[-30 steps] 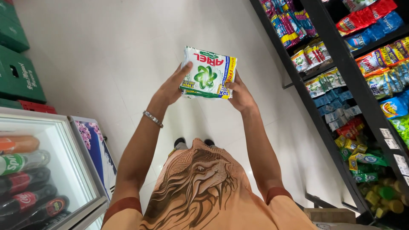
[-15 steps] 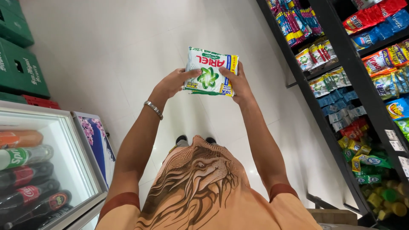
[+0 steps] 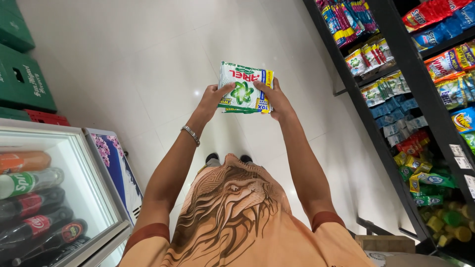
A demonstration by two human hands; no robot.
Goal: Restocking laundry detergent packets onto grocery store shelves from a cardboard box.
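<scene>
Both my hands hold a stack of white and green detergent sachets [image 3: 243, 88] out in front of me, above a pale tiled floor [image 3: 148, 64]. My left hand [image 3: 213, 100] grips the stack's left edge, thumb on top, with a metal bracelet at the wrist. Along the right edge sits my right hand [image 3: 274, 100], its thumb also pressed on the top sachet. The packs are held flat and roughly level, printed face up.
Black shelving [image 3: 396, 113] full of hanging sachets and snack bags runs along the right. A glass-door cooler [image 3: 54, 198] with soft-drink bottles stands at lower left. Green crates [image 3: 22, 81] and a red crate sit at far left. A cardboard box [image 3: 386, 243] lies at lower right.
The sachet stack and both hands have come down and slightly nearer to my body. The grip is unchanged.
</scene>
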